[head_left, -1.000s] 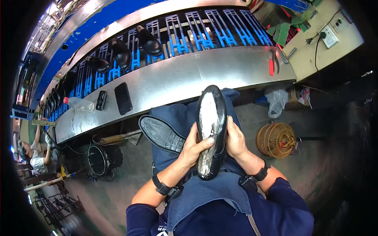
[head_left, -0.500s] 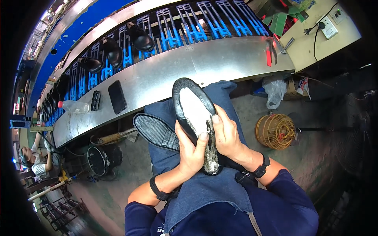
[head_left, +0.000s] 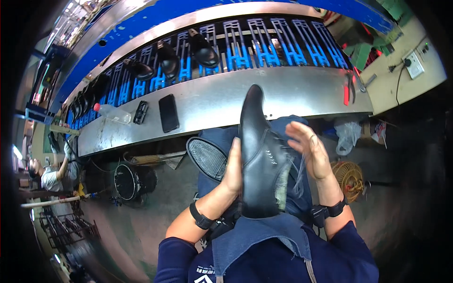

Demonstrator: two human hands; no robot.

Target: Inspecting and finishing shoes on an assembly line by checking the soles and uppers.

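A black leather lace-up shoe (head_left: 255,155) stands on its side over my lap, toe pointing away toward the bench. Its laces hang loose on the right and a pale lining shows at its opening. My left hand (head_left: 232,172) supports it along the bottom side; the fingers behind are partly hidden. My right hand (head_left: 314,153) is open beside the laces, fingers apart, not gripping the shoe. A loose black ridged sole (head_left: 207,158) lies on my left thigh, just left of my left hand.
Ahead runs a metal bench edge (head_left: 217,96) carrying a phone (head_left: 168,113), a black holder (head_left: 140,112), a clear bottle (head_left: 113,113) and red-handled pliers (head_left: 348,90). Behind it, blue racks (head_left: 238,56) bear several black shoes. A bucket (head_left: 127,181) and a wicker basket (head_left: 348,179) flank me; a person (head_left: 52,177) is far left.
The shoe has turned from its white-filled underside to its leather side. My right hand has let go and moved right; my left hand stays on it. The view has shifted.
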